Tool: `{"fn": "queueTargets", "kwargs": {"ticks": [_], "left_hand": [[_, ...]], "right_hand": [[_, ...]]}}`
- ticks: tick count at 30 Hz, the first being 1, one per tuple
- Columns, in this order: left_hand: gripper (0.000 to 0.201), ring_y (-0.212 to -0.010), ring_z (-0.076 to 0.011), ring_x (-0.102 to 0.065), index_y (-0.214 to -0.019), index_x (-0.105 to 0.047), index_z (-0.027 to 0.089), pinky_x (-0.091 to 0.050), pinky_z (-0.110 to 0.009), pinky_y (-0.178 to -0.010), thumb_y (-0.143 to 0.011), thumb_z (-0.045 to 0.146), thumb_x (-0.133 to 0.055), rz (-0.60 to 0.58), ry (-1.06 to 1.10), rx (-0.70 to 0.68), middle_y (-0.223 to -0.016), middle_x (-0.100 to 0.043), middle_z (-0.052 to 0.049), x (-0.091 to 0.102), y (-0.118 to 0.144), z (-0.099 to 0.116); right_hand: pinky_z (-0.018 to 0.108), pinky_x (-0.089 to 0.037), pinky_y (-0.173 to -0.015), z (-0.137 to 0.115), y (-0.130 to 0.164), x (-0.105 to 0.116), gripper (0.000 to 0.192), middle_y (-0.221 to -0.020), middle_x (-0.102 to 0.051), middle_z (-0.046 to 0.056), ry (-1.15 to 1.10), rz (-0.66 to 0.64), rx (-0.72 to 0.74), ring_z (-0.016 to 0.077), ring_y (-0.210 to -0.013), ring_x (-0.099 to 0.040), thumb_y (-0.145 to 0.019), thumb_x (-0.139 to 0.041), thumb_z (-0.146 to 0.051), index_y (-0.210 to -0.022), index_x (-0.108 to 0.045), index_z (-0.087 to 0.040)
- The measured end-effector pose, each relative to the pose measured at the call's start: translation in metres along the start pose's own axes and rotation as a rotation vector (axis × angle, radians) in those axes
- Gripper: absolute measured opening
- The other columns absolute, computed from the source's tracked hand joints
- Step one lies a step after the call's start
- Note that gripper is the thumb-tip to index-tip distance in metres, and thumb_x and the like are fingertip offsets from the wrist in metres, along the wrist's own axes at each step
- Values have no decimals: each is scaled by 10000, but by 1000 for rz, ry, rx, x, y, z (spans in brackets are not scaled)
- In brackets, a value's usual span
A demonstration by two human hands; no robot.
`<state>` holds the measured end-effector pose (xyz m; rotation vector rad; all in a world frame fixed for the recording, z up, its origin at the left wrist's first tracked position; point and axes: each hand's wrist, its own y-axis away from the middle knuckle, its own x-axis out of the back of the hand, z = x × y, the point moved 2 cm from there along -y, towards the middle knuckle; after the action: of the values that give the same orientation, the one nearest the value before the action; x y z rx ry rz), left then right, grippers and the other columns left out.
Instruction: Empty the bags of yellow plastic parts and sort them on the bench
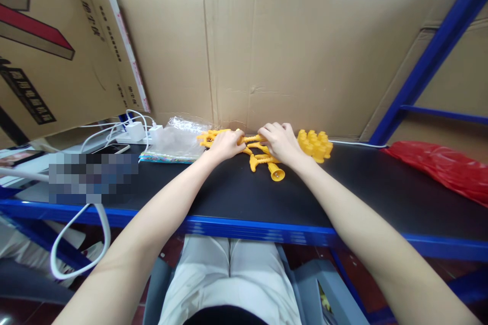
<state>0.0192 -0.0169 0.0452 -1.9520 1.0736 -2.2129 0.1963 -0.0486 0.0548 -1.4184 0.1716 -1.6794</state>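
Several yellow plastic parts (263,160) lie in a small heap at the back of the black shelf top (236,193), close to the cardboard wall. My left hand (225,144) rests on the left side of the heap, fingers curled around a yellow piece. My right hand (279,141) grips the middle of the heap from above. A yellow bell-shaped piece (277,172) points toward me just below my right hand. A yellow studded block (315,144) sits right of my right hand, touching the heap.
A crumpled clear plastic bag (179,138) lies left of the heap. White chargers and cables (134,132) sit further left, one cable (78,244) looping over the blue shelf edge. A red plastic bag (446,167) lies at the right. Cardboard (290,51) walls the back.
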Motion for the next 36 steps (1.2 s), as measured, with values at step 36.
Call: {"fn": "queueTargets", "kwargs": {"ticks": [36], "left_hand": [[353, -946, -242, -638, -1144, -624, 241, -470, -345, -790, -868, 190, -409, 62, 28, 182, -991, -697, -93, -2, -6, 3]], "right_hand": [[345, -284, -776, 7, 1, -8, 192, -1002, -647, 114, -171, -64, -83, 239, -919, -565, -881, -452, -247, -1038, -518, -157]]}}
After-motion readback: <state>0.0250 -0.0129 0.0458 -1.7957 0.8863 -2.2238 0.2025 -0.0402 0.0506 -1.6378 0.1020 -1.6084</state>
